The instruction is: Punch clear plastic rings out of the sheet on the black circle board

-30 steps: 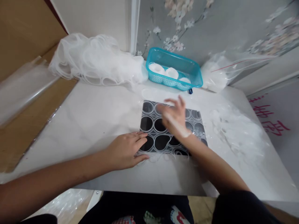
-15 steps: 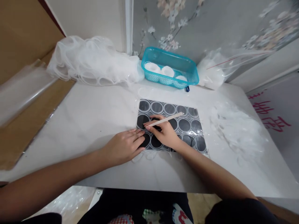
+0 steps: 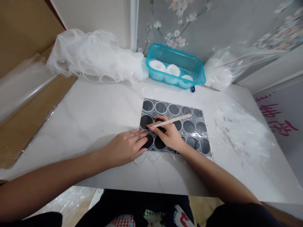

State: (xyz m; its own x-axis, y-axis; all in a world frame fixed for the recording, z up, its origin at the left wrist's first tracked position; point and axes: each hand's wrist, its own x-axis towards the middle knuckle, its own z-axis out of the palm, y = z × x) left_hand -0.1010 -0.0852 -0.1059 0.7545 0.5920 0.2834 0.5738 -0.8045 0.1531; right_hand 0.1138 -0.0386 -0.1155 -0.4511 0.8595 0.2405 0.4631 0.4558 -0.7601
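A dark sheet point(image 3: 188, 126) printed with rows of pale-rimmed black circles lies on the white table under clear film. My left hand point(image 3: 129, 145) rests flat at its left edge, fingers stretched out over the lower-left circles. Pinched in my right hand point(image 3: 169, 132) is a thin, pale stick-like tool point(image 3: 176, 119), slanting up to the right. Its lower tip is near a circle in the middle row at the left, close to my left fingertips. What the tip touches is too small to make out.
At the back stands a turquoise basket point(image 3: 175, 52) holding several white rolls. Left of it is a heap of clear film with round cut-outs point(image 3: 94, 60); right of it, a clear zip bag point(image 3: 220, 69). More crumpled film point(image 3: 243, 132) lies right. Cardboard point(image 3: 35, 116) borders the left.
The view has shifted slightly, so the basket and sheet appear a little farther right. Both hands keep nearly the same place on the sheet, and the stick stays in my right hand.
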